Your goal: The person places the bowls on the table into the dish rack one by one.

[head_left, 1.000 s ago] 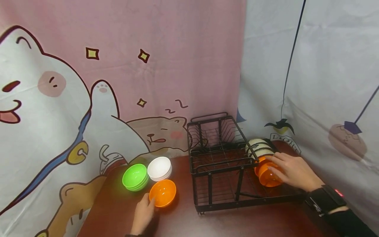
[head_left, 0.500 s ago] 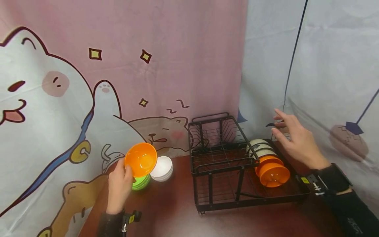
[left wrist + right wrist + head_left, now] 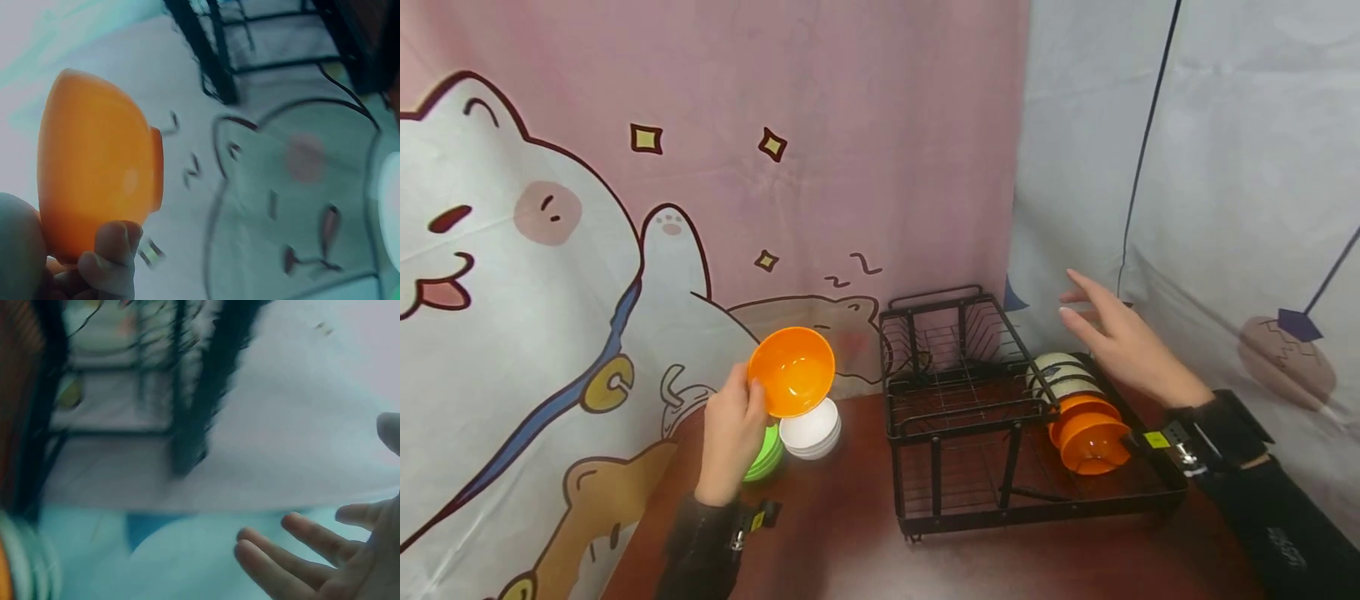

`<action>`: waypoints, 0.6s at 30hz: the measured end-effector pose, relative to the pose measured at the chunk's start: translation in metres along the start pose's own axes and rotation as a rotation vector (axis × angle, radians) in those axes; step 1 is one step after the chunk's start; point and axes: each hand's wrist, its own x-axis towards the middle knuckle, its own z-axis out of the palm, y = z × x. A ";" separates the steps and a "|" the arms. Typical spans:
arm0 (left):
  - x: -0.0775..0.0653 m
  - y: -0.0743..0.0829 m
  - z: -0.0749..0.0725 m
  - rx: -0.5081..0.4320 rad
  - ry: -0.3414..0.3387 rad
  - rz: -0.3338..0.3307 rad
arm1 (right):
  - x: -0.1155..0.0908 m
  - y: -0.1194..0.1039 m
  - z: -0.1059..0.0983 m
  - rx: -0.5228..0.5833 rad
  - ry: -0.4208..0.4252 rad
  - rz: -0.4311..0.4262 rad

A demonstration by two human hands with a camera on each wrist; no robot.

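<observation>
My left hand grips an orange bowl by its left rim, holding it in the air with the inside facing me. Below it on the table are a stack of white bowls and a stack of green bowls, partly hidden by the hand. In the left wrist view, fingers and thumb pinch the orange bowl near its rim. My right hand hovers with fingers spread, holding nothing, above orange bowls and pale bowls standing on edge in the right part of the black dish rack.
The rack's raised upper basket stands left of the racked bowls. A pink and white printed curtain hangs behind and to the right. Brown tabletop shows in front of the rack.
My left hand has lifted the orange bowl off the table, then moved it right and slightly up. My right hand has let go of the racked orange bowl, risen, then shifted left.
</observation>
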 end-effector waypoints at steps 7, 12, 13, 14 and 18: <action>0.015 0.060 0.014 -0.026 0.015 0.182 | 0.024 -0.061 0.008 0.079 -0.141 -0.094; 0.013 0.091 0.028 -0.023 0.011 0.280 | 0.032 -0.094 0.032 0.118 -0.283 -0.196; 0.011 0.096 0.032 -0.027 0.006 0.296 | 0.032 -0.099 0.038 0.121 -0.306 -0.212; 0.009 0.101 0.034 -0.033 -0.001 0.309 | 0.032 -0.104 0.043 0.122 -0.325 -0.226; 0.002 0.114 0.044 -0.056 -0.021 0.353 | 0.031 -0.119 0.060 0.206 -0.378 -0.243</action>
